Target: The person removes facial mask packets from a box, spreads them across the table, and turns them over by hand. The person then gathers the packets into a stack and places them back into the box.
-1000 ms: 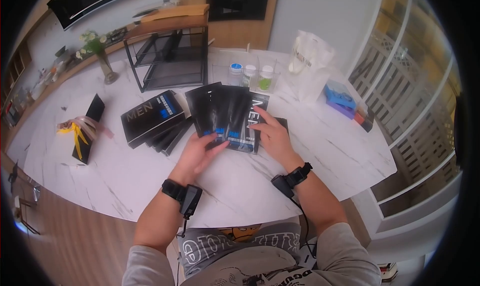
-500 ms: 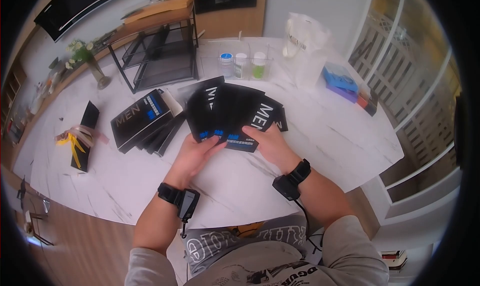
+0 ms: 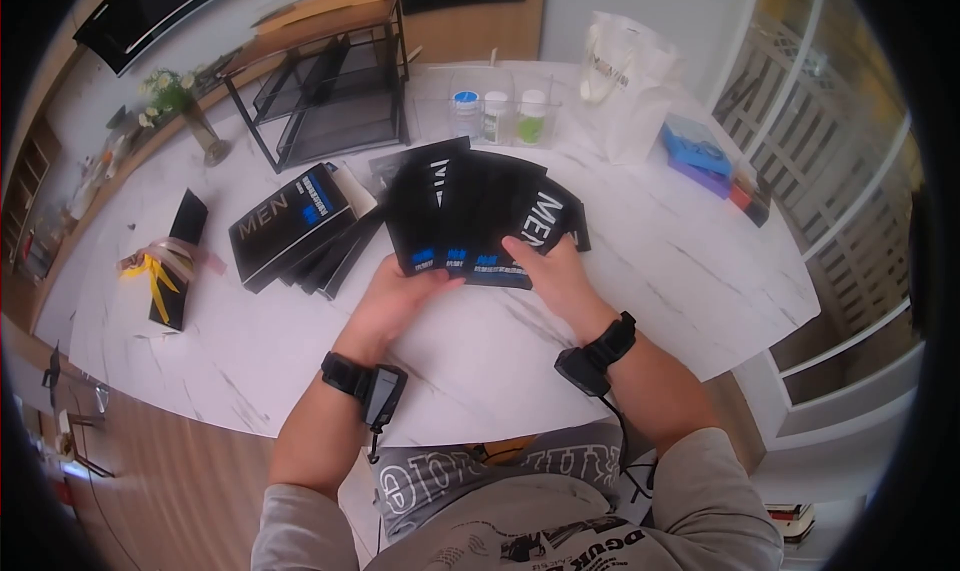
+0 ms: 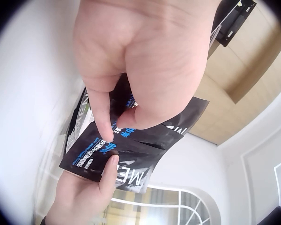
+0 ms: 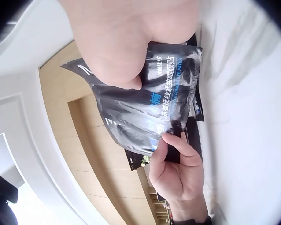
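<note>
Several black eye-patch sachets [image 3: 490, 201], lettered MEN in white with blue print near the bottom, are fanned out above the table. My left hand [image 3: 395, 301] pinches their lower left part between thumb and fingers. At the lower right, my right hand [image 3: 562, 279] grips the fan, thumb on the front and the other fingers behind. In the right wrist view the glossy sachets [image 5: 178, 89] overlap, with the left hand's [image 5: 178, 176] thumb and finger on their edge. Beside the left hand lie black MEN boxes [image 3: 290, 226], the top one with its end open.
A narrow black box tied with ribbon [image 3: 157, 276] stands at the left of the white table [image 3: 480, 371]. Toward the back are a mesh tray rack [image 3: 340, 111], small bottles [image 3: 495, 118] in a clear holder and a white paper bag [image 3: 625, 91]. Blue and purple boxes [image 3: 695, 146] lie right.
The sachets have spread into a wider fan. My right hand has shifted from extended fingers on their front to holding the lower right corner by the thumb. The left hand keeps its hold.
</note>
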{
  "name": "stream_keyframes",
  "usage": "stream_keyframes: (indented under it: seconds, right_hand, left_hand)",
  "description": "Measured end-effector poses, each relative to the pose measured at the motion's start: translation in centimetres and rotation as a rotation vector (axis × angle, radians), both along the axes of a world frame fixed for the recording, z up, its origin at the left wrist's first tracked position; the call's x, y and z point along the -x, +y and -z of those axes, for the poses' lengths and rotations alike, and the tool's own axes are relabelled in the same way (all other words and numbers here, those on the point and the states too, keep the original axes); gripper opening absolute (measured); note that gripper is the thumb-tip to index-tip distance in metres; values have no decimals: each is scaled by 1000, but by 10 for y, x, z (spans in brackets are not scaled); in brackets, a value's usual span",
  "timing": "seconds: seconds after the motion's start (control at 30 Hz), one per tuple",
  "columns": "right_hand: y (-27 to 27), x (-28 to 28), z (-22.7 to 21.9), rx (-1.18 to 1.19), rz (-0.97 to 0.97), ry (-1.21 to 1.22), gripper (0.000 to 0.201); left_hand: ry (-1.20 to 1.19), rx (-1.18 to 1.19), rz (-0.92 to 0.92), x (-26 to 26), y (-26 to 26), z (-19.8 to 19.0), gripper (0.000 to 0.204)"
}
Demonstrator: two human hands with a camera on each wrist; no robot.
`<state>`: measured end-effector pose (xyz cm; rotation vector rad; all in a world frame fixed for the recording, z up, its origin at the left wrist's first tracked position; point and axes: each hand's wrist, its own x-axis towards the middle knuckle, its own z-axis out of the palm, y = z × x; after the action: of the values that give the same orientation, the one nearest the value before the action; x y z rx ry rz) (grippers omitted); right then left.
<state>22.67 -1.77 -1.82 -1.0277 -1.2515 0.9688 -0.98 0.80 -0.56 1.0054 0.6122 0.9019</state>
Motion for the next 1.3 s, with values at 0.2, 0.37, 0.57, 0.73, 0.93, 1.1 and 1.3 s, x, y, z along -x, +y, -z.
stream_keyframes:
  seconds: [0.2,0.37,0.57,0.73,0.93,1.1,1.3]
  right_hand:
    - [-1,-2,-8,-1,52,-32,27]
    - [1,-3,-3,18,31,-89,27]
    - [-2,0,-5,32,5,-81,27]
    - [-1,1,-2,39,-36,85,25]
    - [1,2,2,49,-72,222,23]
    - [2,4,6,39,-95,279,23]
    - [2,2,5,67,-108,277,29]
  left_hand:
    - [-44,9,-32,-1,-2,-3,34]
    - [33,9,-28,-1,0,-2,33]
    - [52,16,-32,-3,-1,-6,29]
    - [101,-6,-35,-6,-2,-8,27]
    - [70,1,-29,-6,-4,-8,27]
    - [43,10,-34,-7,-6,-11,28]
    - [5,14,-26,-7,-6,-10,30]
